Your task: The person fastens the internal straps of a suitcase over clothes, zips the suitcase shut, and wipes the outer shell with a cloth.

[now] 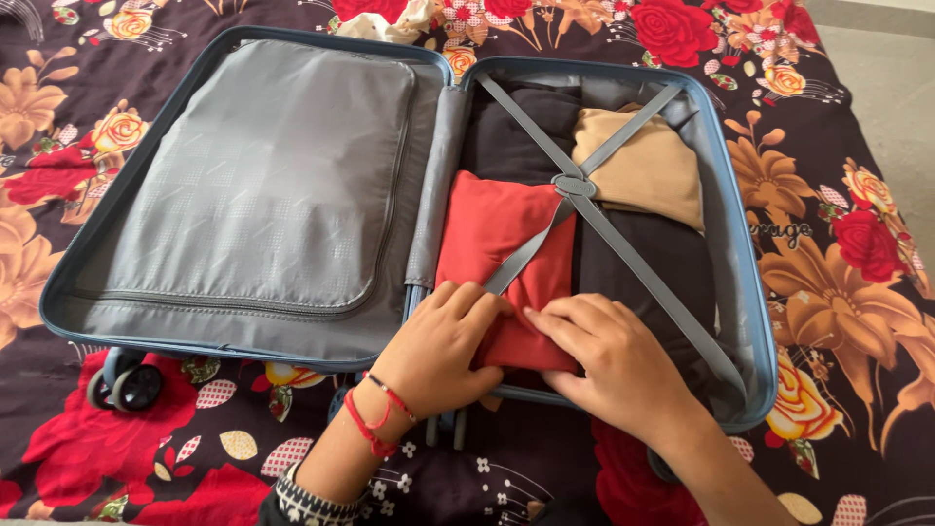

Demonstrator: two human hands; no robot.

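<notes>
**Head view: two hands press on a red garment in an open suitcase**

Head view shows one folded red garment (502, 253) lying in the right half of an open blue suitcase (742, 282), at its near left corner beside the hinge. Both hands rest flat on its near edge, fingers spread and pressing down rather than gripping: the left hand (443, 351) on the near left corner, the right hand (604, 356) just beside it, fingertips almost meeting. The left wrist carries two thread bands (375, 419), one red and one dark.

Two grey straps (623, 248) cross over the packed clothes and meet at one buckle (575, 185). Under them lie dark clothes (638, 263) and one tan garment (643, 166) at the far right. The suitcase's left half is covered by one zipped grey lining panel (263, 175). Two wheels (127, 385) show at the near left corner. The suitcase lies on a bed with a dark floral cover (847, 234).
</notes>
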